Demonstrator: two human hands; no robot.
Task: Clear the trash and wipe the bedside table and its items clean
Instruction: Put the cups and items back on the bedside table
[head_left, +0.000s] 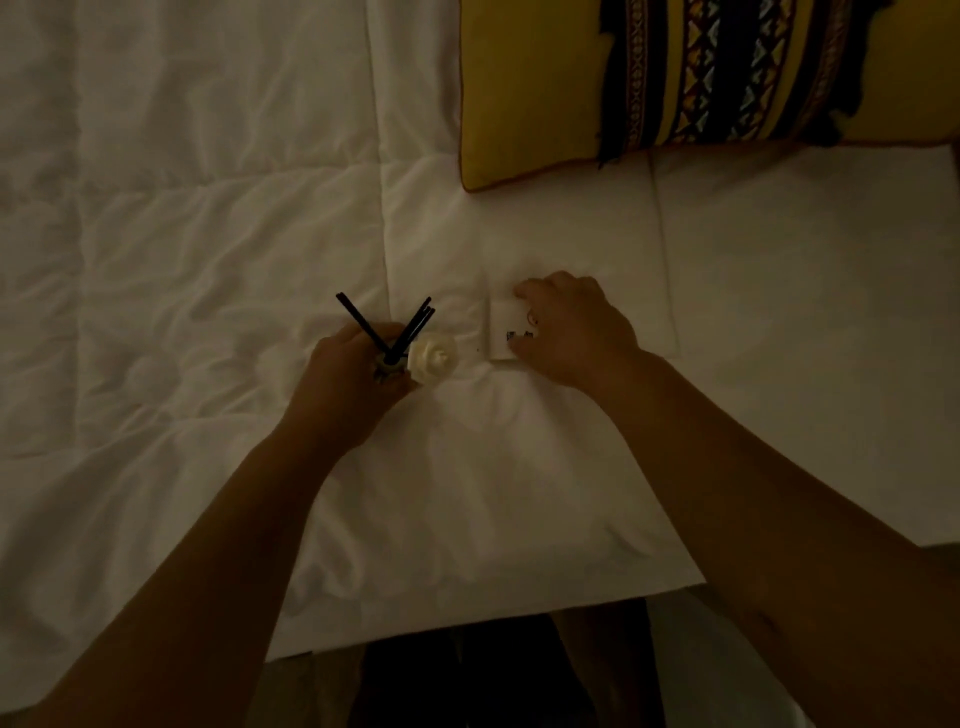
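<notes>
The scene is dim. My left hand (349, 383) is closed around a small reed diffuser (390, 358) with several black sticks and a cream fabric rose (432, 356), held just above the white bed cover (171, 291). My right hand (570, 329) lies on a small white card or box (503, 332) with dark print, fingers curled over its far and near edges on the bed. The diffuser's bottle is mostly hidden in my left palm. The bedside table is out of view.
A yellow cushion (540, 88) with a black patterned band lies at the far right on the bed. A white pillow (810, 291) spreads to the right. The bed's near edge (467, 613) is below, with dark floor and my legs beyond it.
</notes>
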